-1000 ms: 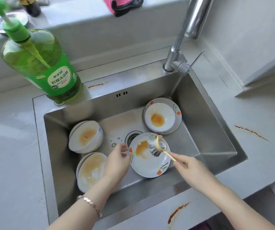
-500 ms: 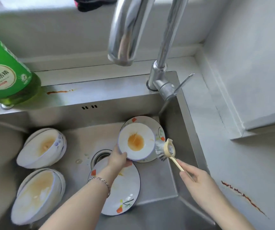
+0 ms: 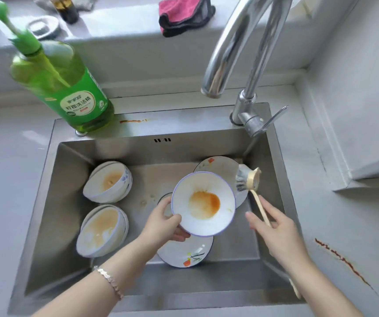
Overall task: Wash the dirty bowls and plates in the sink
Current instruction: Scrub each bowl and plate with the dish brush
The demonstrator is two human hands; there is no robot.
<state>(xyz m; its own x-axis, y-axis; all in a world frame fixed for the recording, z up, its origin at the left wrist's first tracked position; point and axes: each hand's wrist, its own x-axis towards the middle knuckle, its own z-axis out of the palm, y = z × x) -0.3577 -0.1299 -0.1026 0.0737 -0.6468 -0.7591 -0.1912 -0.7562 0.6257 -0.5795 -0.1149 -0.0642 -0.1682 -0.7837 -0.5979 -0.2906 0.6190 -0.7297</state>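
My left hand [image 3: 165, 225] grips the rim of a white bowl [image 3: 203, 203] with an orange stain, held tilted above the steel sink [image 3: 74, 191]. My right hand [image 3: 273, 227] holds the wooden handle of a dish brush [image 3: 246, 179], whose bristle head sits just right of the bowl, apart from it. Under the bowl lies a flowered plate [image 3: 188, 252], partly hidden. A second flowered plate [image 3: 218, 167] leans at the back right. Two stacks of stained bowls, one [image 3: 108, 181] behind the other [image 3: 101, 229], lean against the sink's left wall.
A green dish soap bottle [image 3: 62, 88] with a pump stands on the sink's back left rim. The chrome faucet [image 3: 236, 49] arches over the back right, its lever [image 3: 273, 117] pointing right. A pink cloth [image 3: 181, 14] lies on the sill. Red smears [image 3: 341, 259] mark the right counter.
My left hand let go of the front plate, took the stained bowl off the back plate and lifted it toward the sink's middle. The brush moved from the front plate to the right.
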